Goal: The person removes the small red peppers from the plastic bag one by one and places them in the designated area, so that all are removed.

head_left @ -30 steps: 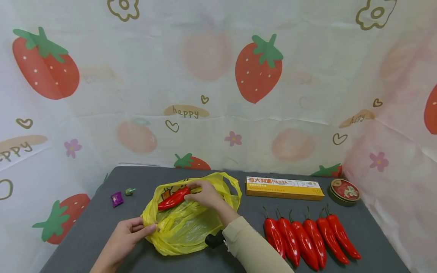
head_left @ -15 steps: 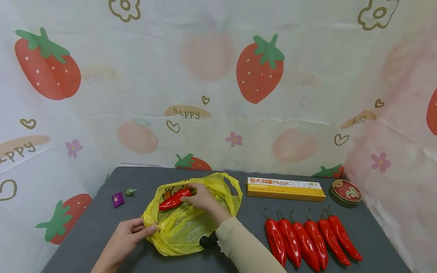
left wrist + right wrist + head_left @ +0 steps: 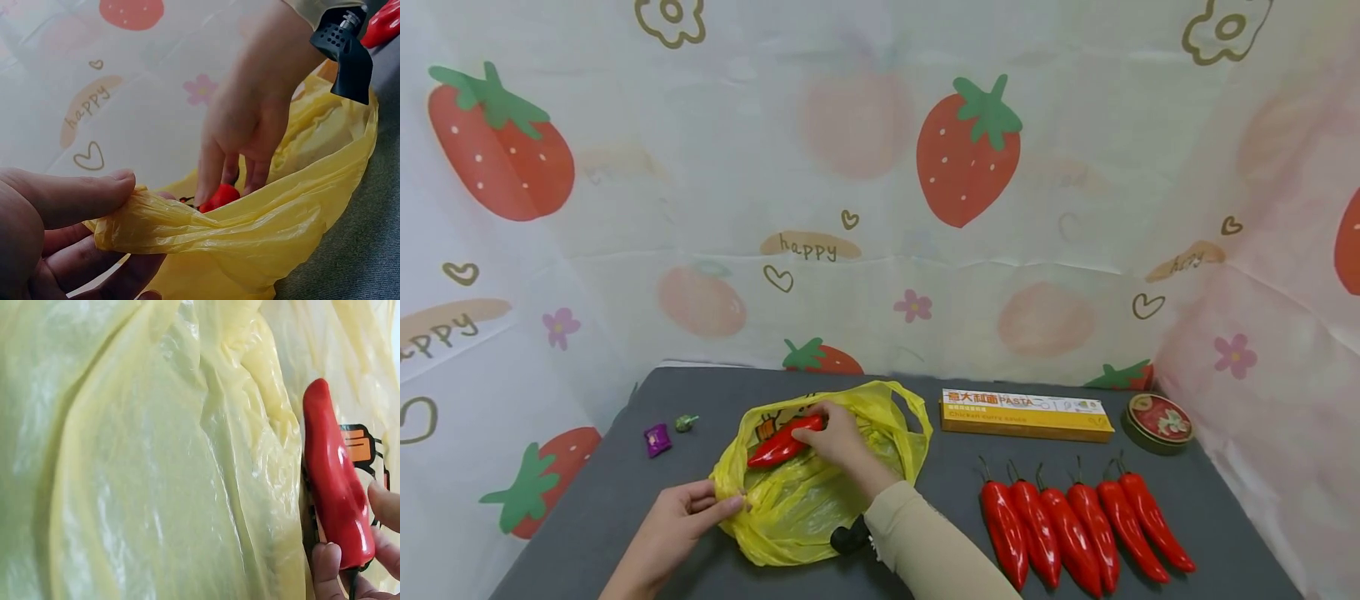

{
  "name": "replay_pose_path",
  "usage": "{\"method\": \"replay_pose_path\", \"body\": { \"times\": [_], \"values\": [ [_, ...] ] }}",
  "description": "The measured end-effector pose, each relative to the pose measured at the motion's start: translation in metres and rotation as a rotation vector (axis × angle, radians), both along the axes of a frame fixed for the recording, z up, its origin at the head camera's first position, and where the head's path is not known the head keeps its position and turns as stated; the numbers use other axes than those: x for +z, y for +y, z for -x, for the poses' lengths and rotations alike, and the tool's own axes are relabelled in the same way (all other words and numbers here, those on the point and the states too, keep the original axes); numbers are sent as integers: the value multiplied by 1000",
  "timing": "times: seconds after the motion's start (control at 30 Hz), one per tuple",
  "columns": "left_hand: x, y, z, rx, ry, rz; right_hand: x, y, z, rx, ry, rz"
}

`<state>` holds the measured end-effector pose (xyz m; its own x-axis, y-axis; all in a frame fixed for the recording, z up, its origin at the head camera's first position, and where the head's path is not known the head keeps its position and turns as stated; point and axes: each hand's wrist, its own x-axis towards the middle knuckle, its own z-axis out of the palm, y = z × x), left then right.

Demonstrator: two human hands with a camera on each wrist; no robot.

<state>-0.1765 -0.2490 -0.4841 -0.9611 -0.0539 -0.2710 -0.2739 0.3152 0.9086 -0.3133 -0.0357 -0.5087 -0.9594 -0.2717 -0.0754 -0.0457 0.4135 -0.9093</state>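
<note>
A yellow plastic bag [image 3: 797, 517] lies on the dark table with its mouth spread. My left hand [image 3: 673, 525] pinches the bag's near-left rim between thumb and fingers; the left wrist view shows the bunched rim [image 3: 156, 222] in that grip. Over the bag's mouth, my right hand [image 3: 838, 437] holds a glossy red chili pepper [image 3: 782, 442] by its stem end, the tip pointing left. In the right wrist view the chili pepper [image 3: 337, 481] lies against the bag's printed inner side, thumb and fingers around its stem end.
Several red chili peppers [image 3: 1078, 533] lie in a row at the right. Behind them are a yellow pasta box [image 3: 1026, 421] and a round tin [image 3: 1157, 423]. A purple wrapped packet [image 3: 657, 440] and a small green piece [image 3: 686, 423] lie at the left.
My right hand has moved slightly left and down over the bag, its grip shifting along the chili pepper. My left hand keeps the rim in the same place.
</note>
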Motion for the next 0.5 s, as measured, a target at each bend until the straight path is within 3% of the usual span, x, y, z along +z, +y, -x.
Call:
{"method": "replay_pose_path", "body": {
  "times": [0.5],
  "values": [
    [6, 1, -4, 1, 11, 8, 18, 14, -14, 43, 65, 73]
  ]
}}
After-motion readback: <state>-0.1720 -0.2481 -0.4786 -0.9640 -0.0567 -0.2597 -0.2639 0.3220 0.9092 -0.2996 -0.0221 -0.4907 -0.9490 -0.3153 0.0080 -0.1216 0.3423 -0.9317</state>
